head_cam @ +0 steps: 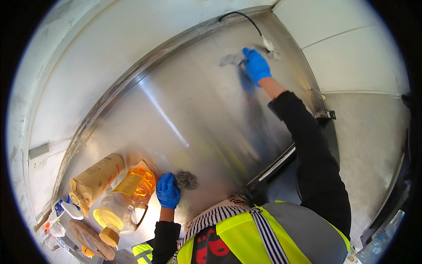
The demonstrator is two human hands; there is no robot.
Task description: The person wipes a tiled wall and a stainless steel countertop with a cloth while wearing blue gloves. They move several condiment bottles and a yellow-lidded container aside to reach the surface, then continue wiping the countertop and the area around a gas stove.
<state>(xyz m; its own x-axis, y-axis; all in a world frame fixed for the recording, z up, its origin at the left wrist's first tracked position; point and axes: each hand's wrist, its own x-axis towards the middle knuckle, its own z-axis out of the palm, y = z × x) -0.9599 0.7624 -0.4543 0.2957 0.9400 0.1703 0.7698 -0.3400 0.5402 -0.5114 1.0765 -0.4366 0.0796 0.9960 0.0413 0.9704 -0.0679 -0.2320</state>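
My left hand (168,190), in a blue glove, is closed at the edge of a grey metal scouring pad (186,180). The pad lies against a stainless steel worktop (184,109). My right hand (256,66), gloved in blue too, reaches to the far right of the steel. Its fingers are closed on a pale grey cloth-like thing (232,59), too blurred to name surely. Close by the right hand, a black cable (245,16) ends in a white wrapped piece (270,48). Just left of my left hand stands a large plastic bottle of orange-yellow oil (143,181).
Beyond the bottle is a brown paper package (99,176). A white spray bottle head (71,209) and a round wooden board (92,239) are at the lower left. Pale walls (108,59) border the steel at the back and right. A wall socket (39,158) is at left.
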